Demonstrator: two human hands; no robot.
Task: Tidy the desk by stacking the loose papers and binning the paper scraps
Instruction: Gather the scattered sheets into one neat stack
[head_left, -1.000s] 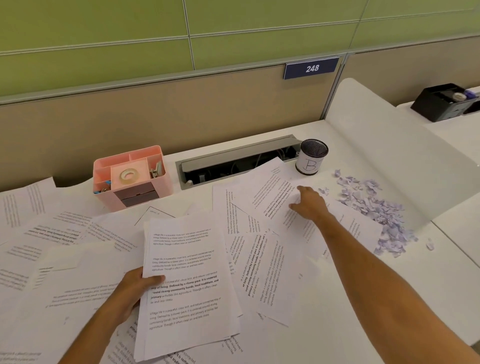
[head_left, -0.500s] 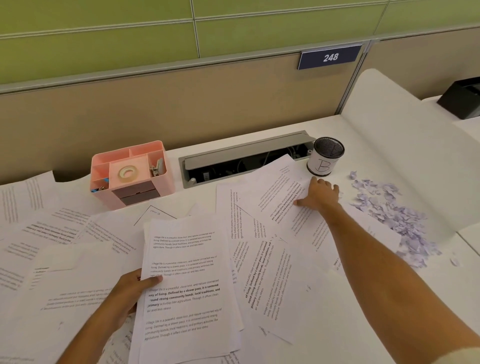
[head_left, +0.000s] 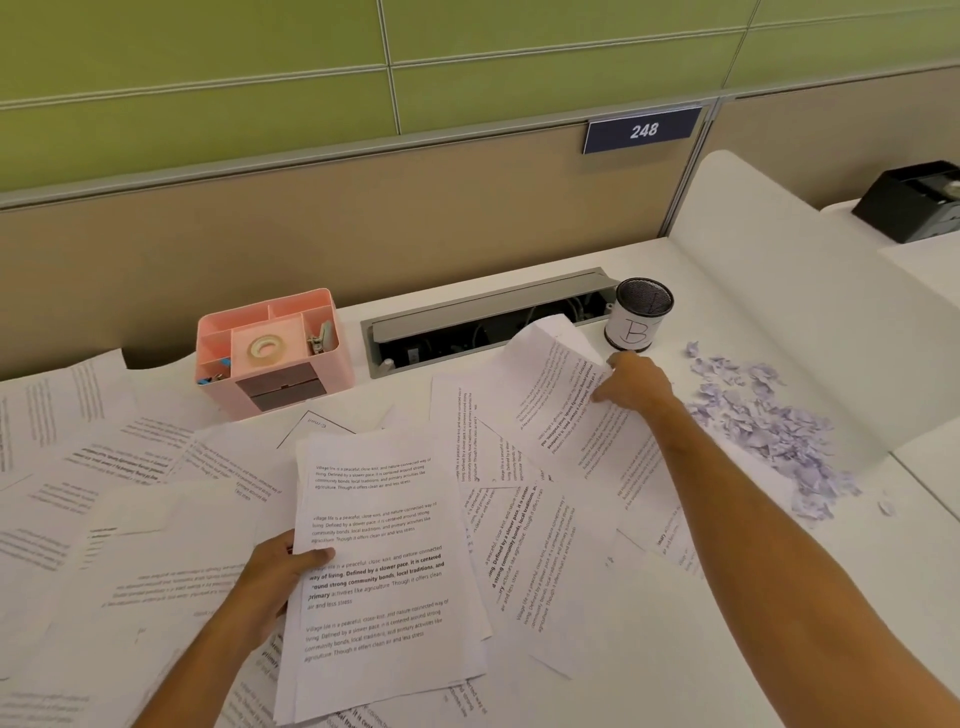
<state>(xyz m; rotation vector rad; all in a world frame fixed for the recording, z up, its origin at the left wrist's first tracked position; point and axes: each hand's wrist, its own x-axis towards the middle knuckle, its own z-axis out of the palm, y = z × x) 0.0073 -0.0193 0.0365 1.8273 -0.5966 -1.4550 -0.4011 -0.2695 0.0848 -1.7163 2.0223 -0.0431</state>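
- My left hand (head_left: 283, 574) grips the stack (head_left: 379, 566) at its left edge, thumb curled on top, fingers hidden beneath. I judge that grip keeps the gathered sheets squared and ready to take one more.
- My right hand (head_left: 635, 383) reaches far across and pinches a sheet (head_left: 558, 400) at its edge. The far corner curls up off the desk, so it looks part-lifted. I hold it by the edge because flat paper gives no other purchase.
- More papers (head_left: 130, 499) lie scattered and overlapping left of the stack, under it and to its right.
- The scraps (head_left: 769, 431) sit in a lilac heap right of my right hand, untouched, just beside the cup (head_left: 641, 322) marked B, which I take for the bin.
- The desk (head_left: 727, 613) is white. A pink organiser (head_left: 272, 353) with tape stands at the back, next to an open cable tray (head_left: 488, 322).
- Behind is a beige and green partition with a sign (head_left: 643, 130) reading 248. A black box (head_left: 914, 205) stands on the next desk.
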